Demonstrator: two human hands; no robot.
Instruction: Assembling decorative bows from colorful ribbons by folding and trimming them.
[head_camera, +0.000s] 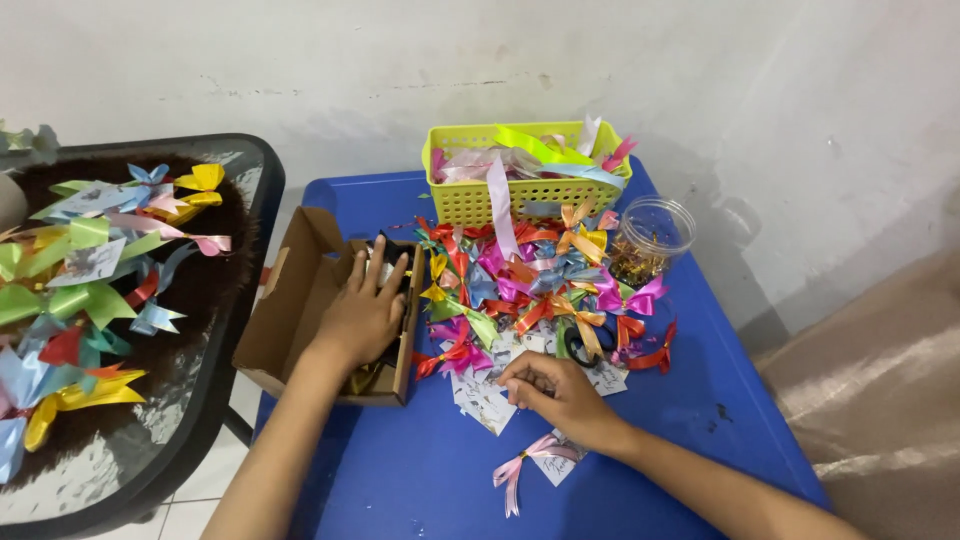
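My left hand (367, 310) lies palm down inside an open brown cardboard box (290, 310) on the blue table (420, 480), its fingers spread over dark and white things in the box. My right hand (555, 392) rests with curled fingers on small white printed cards (485, 400) at the near edge of a heap of several coloured ribbon bows (530, 285). Whether it pinches a card I cannot tell. A pink bow on a card (535, 458) lies just below that hand. Black scissors (585, 345) peek from under the heap.
A yellow plastic basket (470, 195) of ribbon strips stands at the table's back. A clear plastic jar (652, 240) sits to its right. On the left, a dark round glass table (225, 300) carries several more bows on cards. A white wall runs behind, and beige fabric (880, 400) lies at right.
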